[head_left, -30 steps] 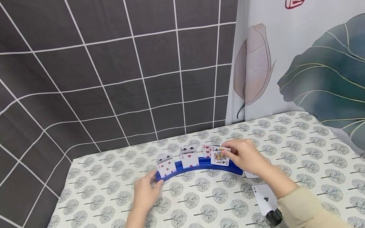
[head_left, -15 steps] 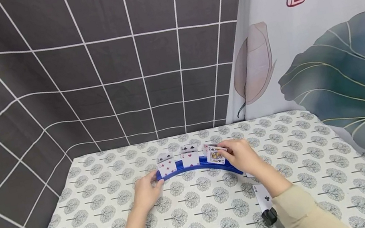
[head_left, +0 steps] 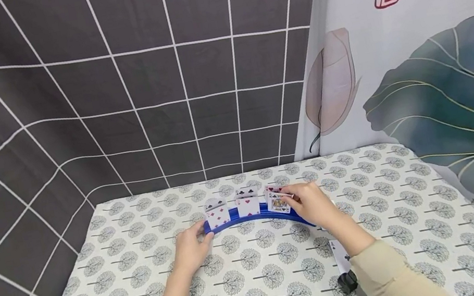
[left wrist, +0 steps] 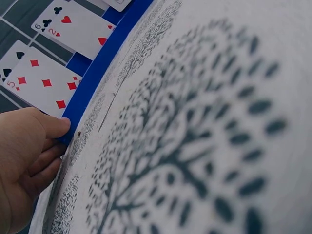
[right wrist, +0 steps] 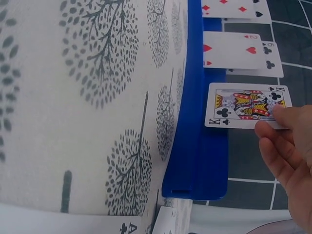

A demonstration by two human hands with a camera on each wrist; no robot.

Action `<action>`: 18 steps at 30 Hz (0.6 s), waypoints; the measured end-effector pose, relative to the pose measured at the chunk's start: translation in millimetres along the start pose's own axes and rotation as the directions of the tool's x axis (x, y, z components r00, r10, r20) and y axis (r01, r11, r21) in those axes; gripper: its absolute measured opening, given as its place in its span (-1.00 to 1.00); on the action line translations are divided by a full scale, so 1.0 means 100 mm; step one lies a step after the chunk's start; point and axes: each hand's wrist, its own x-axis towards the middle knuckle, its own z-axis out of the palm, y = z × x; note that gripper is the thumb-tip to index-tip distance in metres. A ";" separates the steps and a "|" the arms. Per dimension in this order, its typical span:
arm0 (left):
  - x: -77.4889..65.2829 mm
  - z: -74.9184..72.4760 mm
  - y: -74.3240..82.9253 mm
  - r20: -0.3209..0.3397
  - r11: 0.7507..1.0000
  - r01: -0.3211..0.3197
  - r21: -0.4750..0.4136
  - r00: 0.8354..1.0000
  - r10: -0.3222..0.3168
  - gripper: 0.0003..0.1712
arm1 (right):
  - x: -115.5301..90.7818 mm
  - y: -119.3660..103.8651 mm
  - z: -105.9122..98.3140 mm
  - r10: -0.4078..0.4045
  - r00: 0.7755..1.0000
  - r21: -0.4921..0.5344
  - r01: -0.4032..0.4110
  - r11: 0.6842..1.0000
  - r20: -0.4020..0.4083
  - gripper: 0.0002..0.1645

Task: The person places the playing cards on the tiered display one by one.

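A curved blue playing card holder (right wrist: 200, 168) stands on the table with cards upright in it. My left hand (head_left: 190, 250) grips its left end, thumb on the front edge. Beside that thumb is the five of diamonds (left wrist: 41, 78), with a spade card partly hidden behind it. In the middle, the two of hearts (left wrist: 80, 34) overlaps the six of clubs (left wrist: 43, 22). My right hand (head_left: 314, 202) pinches the king of clubs (right wrist: 239, 107) by its upper edge at the holder's right part. Behind the king, a red-suited card (head_left: 277, 187) is mostly covered in the head view.
An ace of clubs (head_left: 341, 256) lies face up on the tree-print tablecloth (head_left: 251, 283), below my right forearm. Another card (right wrist: 165, 220) lies near the holder's right end. A dark checked curtain (head_left: 148, 79) hangs behind the table.
My right hand has moved slightly left with the king of clubs, bringing it in front of the red-suited card. The left hand keeps its grip on the holder's end.
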 end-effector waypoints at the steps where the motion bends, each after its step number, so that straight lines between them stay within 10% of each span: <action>1: 0.00 0.00 0.00 0.001 1.000 0.001 0.001 1.000 -0.001 -0.43 | 0.00 0.00 0.00 0.001 1.000 -0.006 -0.001 1.000 0.002 -0.85; 18: -0.01 0.01 -0.02 -0.012 1.000 -0.008 -0.006 1.000 0.008 -0.43 | -0.01 0.00 0.06 0.022 0.999 -0.068 -0.020 0.997 0.033 -0.81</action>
